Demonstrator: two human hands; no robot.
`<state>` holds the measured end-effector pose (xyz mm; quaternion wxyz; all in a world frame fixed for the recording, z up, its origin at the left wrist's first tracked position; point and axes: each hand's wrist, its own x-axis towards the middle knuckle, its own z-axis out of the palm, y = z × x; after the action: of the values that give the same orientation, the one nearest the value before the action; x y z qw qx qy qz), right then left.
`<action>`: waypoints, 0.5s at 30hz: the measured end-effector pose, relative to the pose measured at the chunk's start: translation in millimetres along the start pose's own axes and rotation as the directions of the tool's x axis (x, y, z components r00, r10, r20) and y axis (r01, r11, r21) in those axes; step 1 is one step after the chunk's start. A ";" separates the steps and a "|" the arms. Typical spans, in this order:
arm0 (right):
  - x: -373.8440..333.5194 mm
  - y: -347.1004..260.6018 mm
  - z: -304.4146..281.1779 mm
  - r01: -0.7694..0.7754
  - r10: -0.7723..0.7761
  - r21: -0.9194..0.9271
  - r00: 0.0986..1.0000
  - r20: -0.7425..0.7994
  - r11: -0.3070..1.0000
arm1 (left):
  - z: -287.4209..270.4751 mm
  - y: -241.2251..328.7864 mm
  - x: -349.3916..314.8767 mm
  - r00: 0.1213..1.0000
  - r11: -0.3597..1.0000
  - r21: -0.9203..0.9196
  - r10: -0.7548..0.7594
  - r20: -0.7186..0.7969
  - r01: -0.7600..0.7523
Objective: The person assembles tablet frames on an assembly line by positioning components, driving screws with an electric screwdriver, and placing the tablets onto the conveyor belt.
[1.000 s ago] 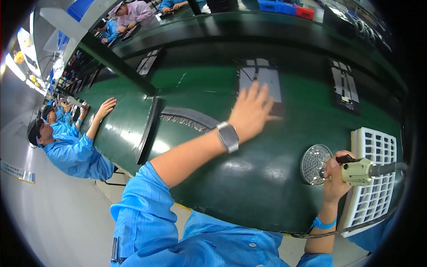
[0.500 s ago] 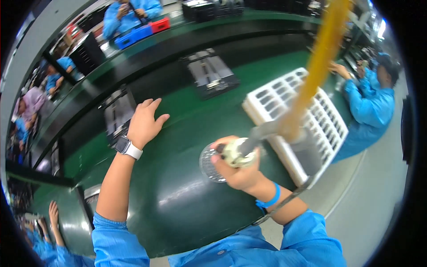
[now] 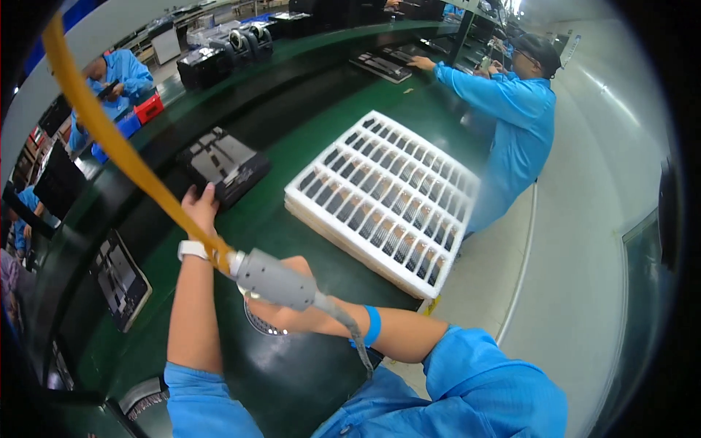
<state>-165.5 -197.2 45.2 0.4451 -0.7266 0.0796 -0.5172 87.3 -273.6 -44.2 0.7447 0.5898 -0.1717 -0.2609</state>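
Note:
My left hand (image 3: 199, 212) reaches to the near corner of a flat dark electronic unit (image 3: 228, 157) with metal plates inside. Its thumb and fingertips touch that corner, apparently closed around it. My right hand (image 3: 283, 312) is closed on a grey and cream hanging tool (image 3: 276, 279) that looks like an electric screwdriver. The tool's grey body hides most of those fingers. It hangs on a yellow line (image 3: 131, 157), and a grey cord runs from it toward my right forearm. A clear round dish (image 3: 266, 326) sits under that hand, partly covered; its contents are hard to make out.
Right of my hands lies a white foam tray (image 3: 350, 241) with rows of slots holding dark parts. Another flat unit (image 3: 120, 281) is at the left. A co-worker in blue (image 3: 515, 128) stands beyond the tray, touching a further unit (image 3: 381, 66). The green table (image 3: 307, 387) runs beneath.
My view has swung right, showing the tray fully. My left hand, spread over the table before, is now at the corner of a flat unit. My right hand keeps its hold on the tool.

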 end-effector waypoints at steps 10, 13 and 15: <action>-6.4 4.1 2.2 -0.190 0.185 0.131 0.982 0.050 0.973 | -22.6 4.2 -21.8 0.850 0.473 0.717 0.402 0.341 -0.512; -14.1 2.7 2.0 -0.243 0.239 0.132 0.970 0.050 0.961 | 6.9 2.5 -47.4 0.894 0.235 0.879 0.285 0.346 -0.415; -17.0 2.3 3.5 -0.255 0.251 0.150 0.967 0.048 0.955 | 17.4 2.3 -44.8 0.917 0.198 0.917 0.276 0.287 -0.346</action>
<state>-169.4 -186.8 31.7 0.5636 -0.6811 0.1251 -0.4503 41.8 -260.4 -35.3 0.2691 0.8612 -0.4298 0.0341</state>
